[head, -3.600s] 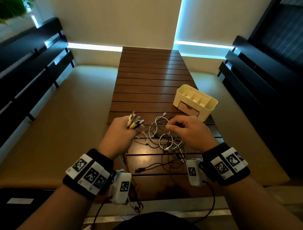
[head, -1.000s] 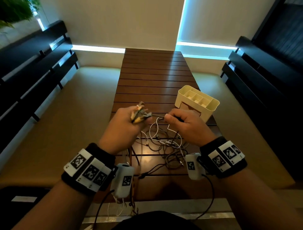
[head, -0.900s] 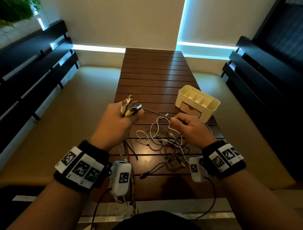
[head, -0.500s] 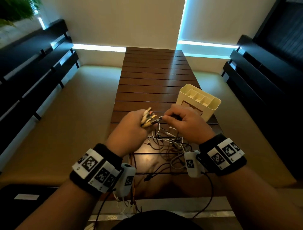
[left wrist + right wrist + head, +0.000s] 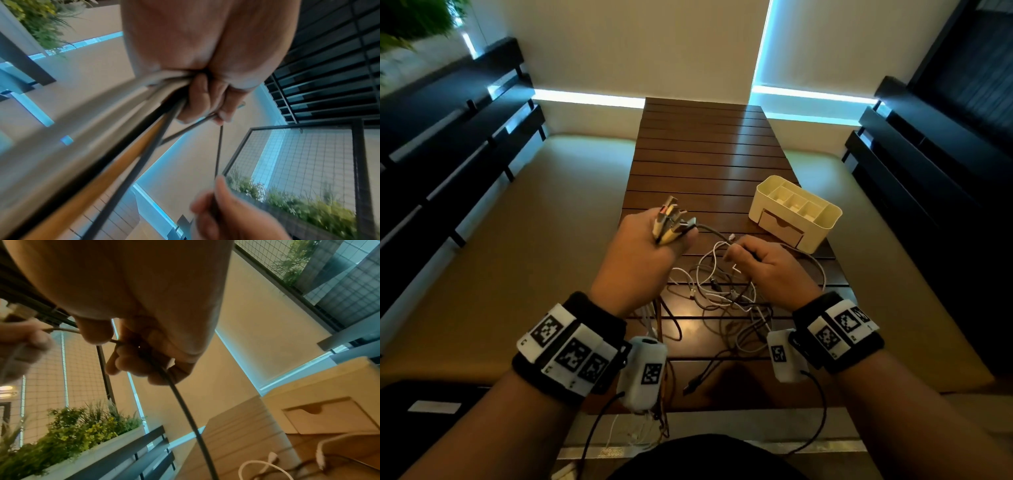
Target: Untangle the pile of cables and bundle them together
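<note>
My left hand point(image 5: 650, 246) is raised over the slatted wooden table point(image 5: 705, 154) and grips a bunch of cable ends point(image 5: 671, 221), their plugs sticking up out of the fist. In the left wrist view the bundled cables point(image 5: 127, 146) run down from the left hand point(image 5: 205, 100). A grey cable point(image 5: 714, 233) stretches from that bunch to my right hand point(image 5: 763, 263), which pinches it between thumb and fingers. The right wrist view shows the right hand point(image 5: 144, 350) curled round a dark cable point(image 5: 185, 410). Below both hands lies the tangled pile of white, grey and black cables point(image 5: 726, 301).
A cream desk organiser with a drawer point(image 5: 796, 212) stands on the table just beyond my right hand. A loose black plug point(image 5: 693, 385) lies near the front edge. Tan benches flank the table, dark slatted backrests point(image 5: 448, 137) on both sides.
The hands were close together half a second ago; now they have drawn apart, the left hand up and to the left, so the grey cable is pulled out between them.
</note>
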A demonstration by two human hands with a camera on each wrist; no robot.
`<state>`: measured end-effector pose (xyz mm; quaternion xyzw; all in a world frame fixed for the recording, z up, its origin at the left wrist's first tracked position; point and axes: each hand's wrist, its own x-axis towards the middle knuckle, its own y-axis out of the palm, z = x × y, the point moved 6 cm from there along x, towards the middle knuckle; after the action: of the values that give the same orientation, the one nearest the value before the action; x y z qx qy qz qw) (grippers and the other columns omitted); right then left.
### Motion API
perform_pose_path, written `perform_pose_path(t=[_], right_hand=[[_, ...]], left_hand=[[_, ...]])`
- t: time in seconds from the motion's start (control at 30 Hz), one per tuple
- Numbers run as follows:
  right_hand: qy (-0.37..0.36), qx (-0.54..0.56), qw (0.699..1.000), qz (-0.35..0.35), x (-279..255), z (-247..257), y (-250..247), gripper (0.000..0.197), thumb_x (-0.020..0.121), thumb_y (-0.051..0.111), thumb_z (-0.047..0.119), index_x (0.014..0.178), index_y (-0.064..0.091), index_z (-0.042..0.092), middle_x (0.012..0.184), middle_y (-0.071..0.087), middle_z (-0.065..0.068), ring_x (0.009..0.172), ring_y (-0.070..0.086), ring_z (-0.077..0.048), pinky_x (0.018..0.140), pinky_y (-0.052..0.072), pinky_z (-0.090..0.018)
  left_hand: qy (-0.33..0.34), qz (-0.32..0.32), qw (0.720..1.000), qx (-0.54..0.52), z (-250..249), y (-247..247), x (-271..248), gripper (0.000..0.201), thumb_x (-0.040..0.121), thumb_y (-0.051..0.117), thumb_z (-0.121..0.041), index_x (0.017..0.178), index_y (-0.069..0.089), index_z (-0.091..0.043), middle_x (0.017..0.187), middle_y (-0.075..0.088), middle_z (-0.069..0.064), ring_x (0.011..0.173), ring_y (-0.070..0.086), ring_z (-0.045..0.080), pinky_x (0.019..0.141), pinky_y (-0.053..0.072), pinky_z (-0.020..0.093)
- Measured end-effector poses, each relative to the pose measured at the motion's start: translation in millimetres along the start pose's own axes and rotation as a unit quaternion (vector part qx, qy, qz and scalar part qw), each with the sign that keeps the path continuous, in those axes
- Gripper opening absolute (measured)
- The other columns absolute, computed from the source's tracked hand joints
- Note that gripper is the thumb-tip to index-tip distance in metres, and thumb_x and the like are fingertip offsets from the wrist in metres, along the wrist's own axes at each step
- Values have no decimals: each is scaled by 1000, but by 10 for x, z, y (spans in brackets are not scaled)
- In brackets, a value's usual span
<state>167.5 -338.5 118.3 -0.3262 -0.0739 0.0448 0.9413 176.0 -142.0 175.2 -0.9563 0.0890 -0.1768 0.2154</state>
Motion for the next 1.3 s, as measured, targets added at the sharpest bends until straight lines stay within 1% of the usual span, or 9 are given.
perform_pose_path(t=[0.13,0.23,0.33,0.5,0.67,0.8,1.0,1.17,1.3], right_hand=[[17,61,997,-51,15,-41,-84,20,102,48,32,96,66,26,78,60,11,68,55,-4,66,47,-28],[-26,76,991,-106,80,130,-223,14,100,53,25,94,66,26,84,64,9,76,57,-7,70,48,-26],[-76,54,989,-113,122,275,-295,11,98,56,23,94,67,23,88,66,3,82,60,-17,74,51,-32],[-151,-5,986,-67,114,460,-183,7,95,58,18,93,64,22,82,58,10,74,54,-7,69,43,-13],[-191,-33,980,-38,99,559,-83,9,95,60,11,98,68,15,85,56,9,75,52,-6,69,40,-10],[-165,-9,985,-39,92,452,-102,9,98,56,18,97,65,19,85,60,6,76,56,-10,67,42,-12],[12,40,998,-47,61,-155,-60,21,103,48,31,96,66,23,75,60,14,65,54,1,64,43,-25],[-3,69,993,-100,112,-150,-183,17,101,52,29,97,66,20,92,67,-3,86,62,-23,77,53,-43],[-68,87,985,-132,167,76,-345,13,96,56,27,90,66,22,86,64,2,80,58,-15,74,48,-24]], left_hand=[[-31,41,998,25,77,-80,-14,30,91,68,-22,66,54,-16,55,47,-8,48,40,4,48,33,15],[-49,119,989,75,156,14,-66,32,92,67,-22,65,51,-22,57,48,-7,47,40,3,50,34,19],[-48,121,987,97,200,50,-87,26,92,67,-23,70,54,-23,64,52,-6,52,43,3,51,33,16],[-24,80,993,82,92,68,-65,9,92,67,-23,96,66,-15,79,62,-3,69,56,14,61,43,25],[-8,107,992,70,22,226,-54,14,92,67,-21,83,59,-27,73,60,-7,62,51,5,57,38,23],[23,56,996,58,-94,183,-43,22,91,68,-23,73,55,-26,64,54,-8,58,49,2,51,34,14],[4,-38,999,15,-183,-90,20,29,92,67,-19,67,52,-26,58,47,-10,49,45,-3,49,34,9],[-27,60,996,54,-76,73,1,29,92,67,-18,67,54,-26,59,50,-8,48,45,-2,49,35,10],[-44,126,987,92,22,256,-41,19,91,67,-24,75,58,-26,68,58,-6,55,47,1,53,37,14]])
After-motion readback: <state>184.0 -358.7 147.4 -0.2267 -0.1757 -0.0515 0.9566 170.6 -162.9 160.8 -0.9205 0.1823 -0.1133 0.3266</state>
